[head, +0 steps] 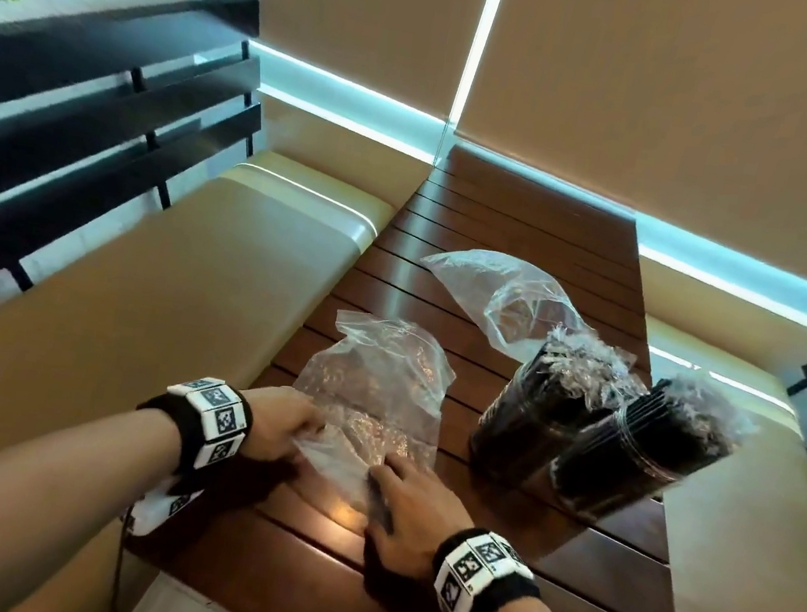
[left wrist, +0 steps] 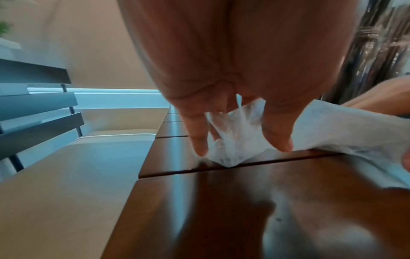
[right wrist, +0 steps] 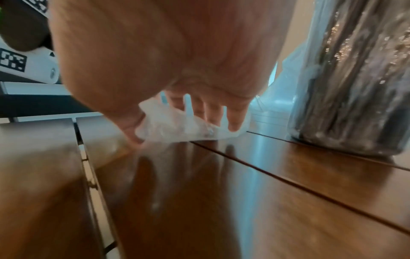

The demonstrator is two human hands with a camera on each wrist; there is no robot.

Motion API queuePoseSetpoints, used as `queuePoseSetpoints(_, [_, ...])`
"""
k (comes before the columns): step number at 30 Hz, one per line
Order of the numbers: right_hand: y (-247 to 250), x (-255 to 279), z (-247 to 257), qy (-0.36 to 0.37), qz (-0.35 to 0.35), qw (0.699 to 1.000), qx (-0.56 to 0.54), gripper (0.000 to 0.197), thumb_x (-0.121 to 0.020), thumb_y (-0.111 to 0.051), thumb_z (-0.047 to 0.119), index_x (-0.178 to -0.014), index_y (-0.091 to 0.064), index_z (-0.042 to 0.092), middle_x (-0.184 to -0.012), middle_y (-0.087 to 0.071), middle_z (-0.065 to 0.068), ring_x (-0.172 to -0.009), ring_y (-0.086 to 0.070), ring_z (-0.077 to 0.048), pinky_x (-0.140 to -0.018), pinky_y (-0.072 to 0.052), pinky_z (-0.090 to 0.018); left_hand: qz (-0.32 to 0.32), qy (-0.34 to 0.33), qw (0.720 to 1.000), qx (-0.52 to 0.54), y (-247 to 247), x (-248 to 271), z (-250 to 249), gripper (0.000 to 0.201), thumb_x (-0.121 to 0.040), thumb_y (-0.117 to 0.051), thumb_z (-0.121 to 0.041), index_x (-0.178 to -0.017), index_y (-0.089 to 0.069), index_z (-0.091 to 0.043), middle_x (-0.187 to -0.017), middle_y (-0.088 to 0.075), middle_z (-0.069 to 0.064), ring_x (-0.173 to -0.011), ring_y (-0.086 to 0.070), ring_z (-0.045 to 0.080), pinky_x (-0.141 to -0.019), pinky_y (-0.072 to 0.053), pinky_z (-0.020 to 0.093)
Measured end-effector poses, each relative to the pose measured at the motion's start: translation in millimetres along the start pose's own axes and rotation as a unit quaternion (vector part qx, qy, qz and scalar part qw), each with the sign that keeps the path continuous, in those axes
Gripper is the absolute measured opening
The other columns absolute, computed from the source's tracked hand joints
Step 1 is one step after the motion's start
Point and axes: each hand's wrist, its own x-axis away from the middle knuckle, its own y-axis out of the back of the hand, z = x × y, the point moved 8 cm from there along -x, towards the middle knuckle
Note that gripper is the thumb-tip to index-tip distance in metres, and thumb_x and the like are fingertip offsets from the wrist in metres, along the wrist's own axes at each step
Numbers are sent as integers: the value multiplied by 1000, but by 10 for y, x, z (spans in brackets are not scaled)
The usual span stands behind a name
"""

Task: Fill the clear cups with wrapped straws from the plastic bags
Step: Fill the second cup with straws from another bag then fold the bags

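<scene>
Two clear cups [head: 524, 426] [head: 627, 472] packed with black wrapped straws stand side by side on the right of the wooden table [head: 517, 218]. A crumpled clear plastic bag [head: 379, 390] lies in front of me and looks empty. My left hand [head: 283, 426] grips its near left edge; in the left wrist view the film [left wrist: 332, 126] is bunched between thumb and fingers of that hand [left wrist: 239, 149]. My right hand [head: 408, 498] holds the near right corner, with the film [right wrist: 168, 129] caught between its thumb and fingers [right wrist: 184, 133]. One cup [right wrist: 355, 87] stands close to its right.
A second clear bag [head: 501, 293] lies flat farther back, behind the cups. Beige cushioned benches [head: 186, 285] [head: 769, 565] flank the table, with a dark slatted backrest [head: 81, 115] on the left. Blinds close off the far end.
</scene>
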Motion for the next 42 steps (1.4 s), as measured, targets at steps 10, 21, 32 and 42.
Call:
queuePoseSetpoints(10, [68,82,-181,-61,-79,989,-104,22,-99,-37,45,-96,-46,24,-106,-52,3,-93,-57,-29,-77,-44,-40,-38,122,984,127,9,136,336,28,-97,-49,-35,-73,-57,-24,-85,-66,-2,-83,-62,17,-71,-44,27])
queuePoseSetpoints(21, [-61,-69,-604,-265,-33,961,-66,25,-93,-48,21,-118,-43,18,-112,-64,-15,-103,-62,-37,-76,-47,-39,-138,211,967,20,2,87,297,27,-88,-65,-39,-104,-58,-18,-104,-56,3,-97,-63,25,-76,-47,31])
queuePoseSetpoints(32, [27,-73,-148,-45,-68,993,81,52,-80,-42,57,-114,-55,21,-104,-60,-2,-90,-58,-26,-77,-46,-39,-107,-58,982,-147,-167,123,-157,36,-87,-41,-47,-112,-57,-27,-110,-52,-6,-90,-59,11,-73,-52,22])
queuePoseSetpoints(42, [80,-146,-100,-70,-90,993,3,29,-86,-38,12,-108,-57,13,-97,-64,-8,-85,-62,-33,-70,-50,-38,-140,24,988,-63,-62,71,-53,35,-85,-45,-5,-116,-47,-21,-108,-59,1,-97,-61,26,-77,-48,36])
